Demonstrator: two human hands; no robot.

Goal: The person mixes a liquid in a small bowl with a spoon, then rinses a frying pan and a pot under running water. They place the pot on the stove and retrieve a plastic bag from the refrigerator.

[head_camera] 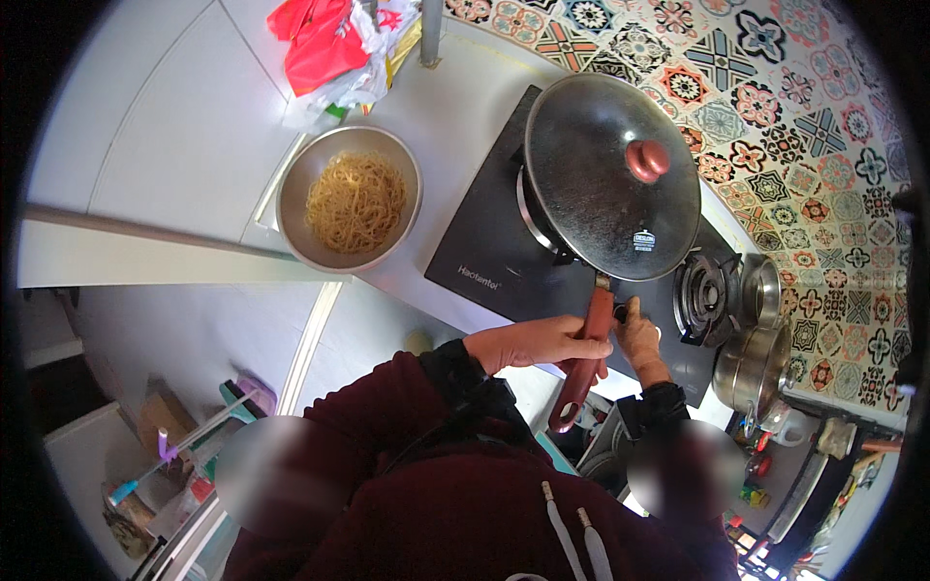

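Note:
My left hand is wrapped around the reddish-brown handle of a wok. The wok sits on the left burner of a black gas stove, under a dark domed lid with a reddish-brown knob. Just right of the handle, my right hand has its fingers at a dark control knob on the stove's front; the fingers partly hide it. Left of the stove, a metal bowl holds cooked noodles.
A bare burner is on the stove's right side, with a lidded steel pot and another metal pot beyond it. Plastic bags lie behind the bowl. Patterned tiles cover the wall. A drawer below the stove stands open.

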